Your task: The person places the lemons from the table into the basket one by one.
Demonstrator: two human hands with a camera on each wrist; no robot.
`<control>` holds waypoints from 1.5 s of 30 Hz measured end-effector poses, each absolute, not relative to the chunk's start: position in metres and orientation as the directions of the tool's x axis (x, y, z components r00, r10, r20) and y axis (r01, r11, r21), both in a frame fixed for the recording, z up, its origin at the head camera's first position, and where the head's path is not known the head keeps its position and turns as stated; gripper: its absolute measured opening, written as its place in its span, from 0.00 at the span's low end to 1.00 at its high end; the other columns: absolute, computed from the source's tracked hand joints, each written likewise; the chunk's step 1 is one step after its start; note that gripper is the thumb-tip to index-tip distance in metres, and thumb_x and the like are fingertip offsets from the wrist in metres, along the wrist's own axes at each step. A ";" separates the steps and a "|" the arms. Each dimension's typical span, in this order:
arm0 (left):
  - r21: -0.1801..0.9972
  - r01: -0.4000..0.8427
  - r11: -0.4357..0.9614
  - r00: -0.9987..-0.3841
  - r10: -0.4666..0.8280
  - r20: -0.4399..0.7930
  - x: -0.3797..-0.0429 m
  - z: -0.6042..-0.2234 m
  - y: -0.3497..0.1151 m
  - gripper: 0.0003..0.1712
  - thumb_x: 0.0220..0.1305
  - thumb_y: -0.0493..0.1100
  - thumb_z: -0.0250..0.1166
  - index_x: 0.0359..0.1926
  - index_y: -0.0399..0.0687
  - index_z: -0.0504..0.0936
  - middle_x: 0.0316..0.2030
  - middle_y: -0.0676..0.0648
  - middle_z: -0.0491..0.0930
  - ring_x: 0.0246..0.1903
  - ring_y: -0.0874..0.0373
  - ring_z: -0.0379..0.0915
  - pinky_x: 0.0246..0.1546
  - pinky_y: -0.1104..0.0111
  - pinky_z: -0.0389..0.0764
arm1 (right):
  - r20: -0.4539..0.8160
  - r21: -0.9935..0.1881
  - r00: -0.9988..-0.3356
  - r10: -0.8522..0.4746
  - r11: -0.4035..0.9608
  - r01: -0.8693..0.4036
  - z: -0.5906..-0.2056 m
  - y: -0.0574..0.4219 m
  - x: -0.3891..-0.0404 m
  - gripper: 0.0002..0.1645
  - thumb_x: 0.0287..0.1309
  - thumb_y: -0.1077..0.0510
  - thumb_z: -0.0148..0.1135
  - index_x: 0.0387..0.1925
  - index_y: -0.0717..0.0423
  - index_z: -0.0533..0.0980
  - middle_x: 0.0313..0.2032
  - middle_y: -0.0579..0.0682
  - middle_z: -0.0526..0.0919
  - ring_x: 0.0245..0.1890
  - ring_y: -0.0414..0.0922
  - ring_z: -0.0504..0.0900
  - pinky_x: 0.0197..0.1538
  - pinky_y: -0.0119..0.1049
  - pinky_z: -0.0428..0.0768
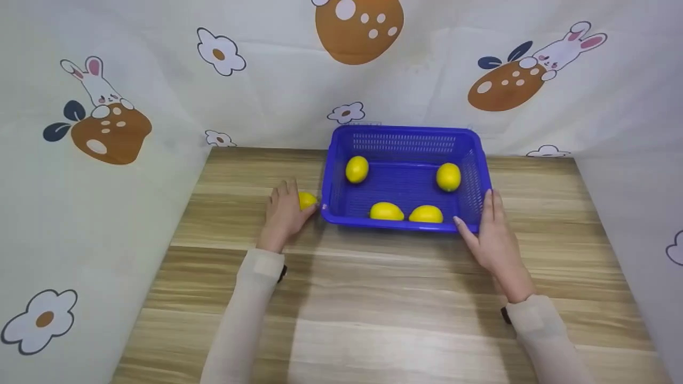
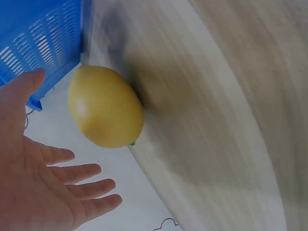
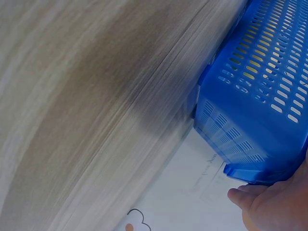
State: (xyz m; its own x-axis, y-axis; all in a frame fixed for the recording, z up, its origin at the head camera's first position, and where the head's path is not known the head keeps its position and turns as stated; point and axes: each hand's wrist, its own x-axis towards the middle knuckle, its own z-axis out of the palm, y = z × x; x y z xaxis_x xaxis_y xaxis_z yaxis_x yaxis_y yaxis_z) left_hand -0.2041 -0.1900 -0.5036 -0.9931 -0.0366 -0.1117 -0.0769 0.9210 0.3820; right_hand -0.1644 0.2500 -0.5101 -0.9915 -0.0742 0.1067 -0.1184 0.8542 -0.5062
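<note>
A blue plastic basket [image 1: 404, 226] with slotted walls stands on the wooden table and holds several yellow lemons, among them one lemon [image 1: 357, 169] at the left and one lemon [image 1: 448, 177] at the right. Another lemon [image 1: 307, 200] lies on the table just outside the basket's left wall. My left hand [image 1: 283, 216] is over and beside this outer lemon; the left wrist view shows its fingers [image 2: 77, 173] spread and straight, with the lemon [image 2: 106, 107] apart from the palm. My right hand [image 1: 499, 248] rests at the basket's front right corner, fingers straight along the outer side, thumb on the rim.
A pale cloth [image 1: 277, 85] printed with rabbits and flowers rises behind the table and along both sides. Wooden tabletop [image 1: 395, 314] stretches in front of the basket, between the two sleeves. The basket's back edge is close to the cloth.
</note>
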 end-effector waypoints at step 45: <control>0.557 -0.040 0.829 -0.993 0.029 -0.115 -0.222 -0.533 -0.192 0.44 0.63 0.42 0.74 0.74 0.28 0.66 0.67 0.22 0.68 0.65 0.28 0.70 0.67 0.44 0.76 | 0.075 -0.514 -0.995 -0.071 0.852 -0.100 -0.510 0.250 -0.165 0.61 0.76 0.32 0.52 0.82 0.72 0.38 0.82 0.74 0.39 0.79 0.74 0.48 0.76 0.72 0.54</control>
